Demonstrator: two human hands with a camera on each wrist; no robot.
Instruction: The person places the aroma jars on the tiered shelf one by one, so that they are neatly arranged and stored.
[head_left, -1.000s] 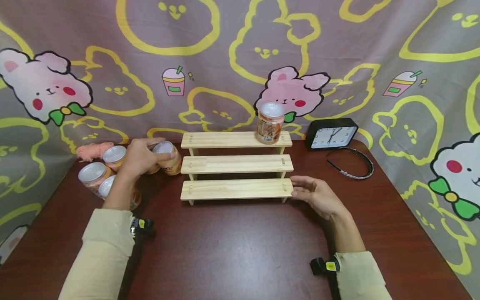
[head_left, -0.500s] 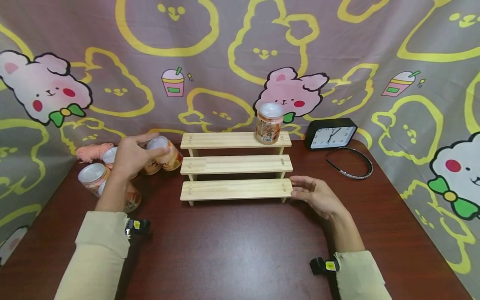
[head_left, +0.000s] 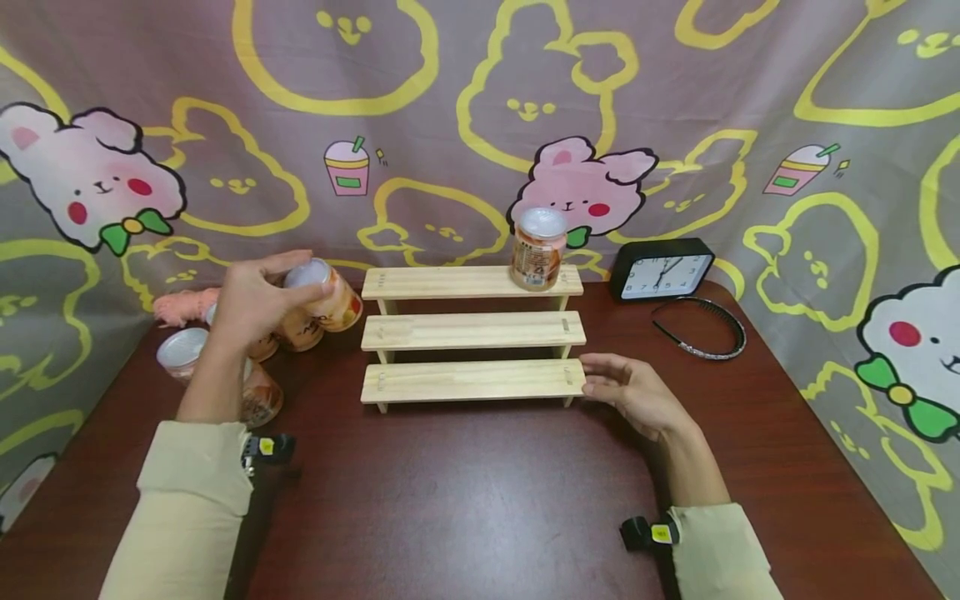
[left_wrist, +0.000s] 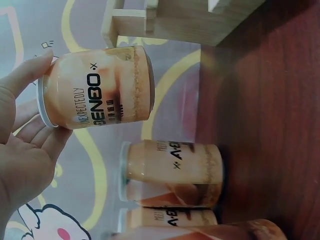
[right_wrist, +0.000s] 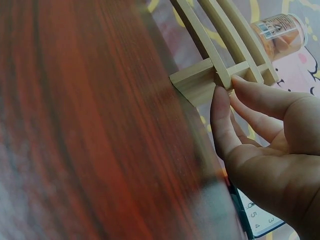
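Note:
My left hand (head_left: 255,304) grips a printed orange-and-cream can (head_left: 339,304) near its pale silver top. The can is tilted and raised off the table; the left wrist view shows the lettering on the lifted can (left_wrist: 100,87) and air beneath its base. Similar cans (left_wrist: 175,170) stand below and beside that hand, partly hidden by the forearm. With thumb and fingers, my right hand (head_left: 637,396) pinches the right end of the lowest board on a three-step wooden rack (head_left: 472,381). Another can (head_left: 538,250) stands upright at the right of the rack's top step.
Behind the cans on the left lies a pink bundle (head_left: 183,307), apparently yarn. A black-framed clock (head_left: 663,268) and a dark headband (head_left: 701,329) sit right of the rack. A patterned cloth (head_left: 442,100) hangs behind the brown table (head_left: 480,500).
My left hand has lifted the can from beside the rack, moving it slightly up and to the left while it tilts. The right hand and the rack stay in place.

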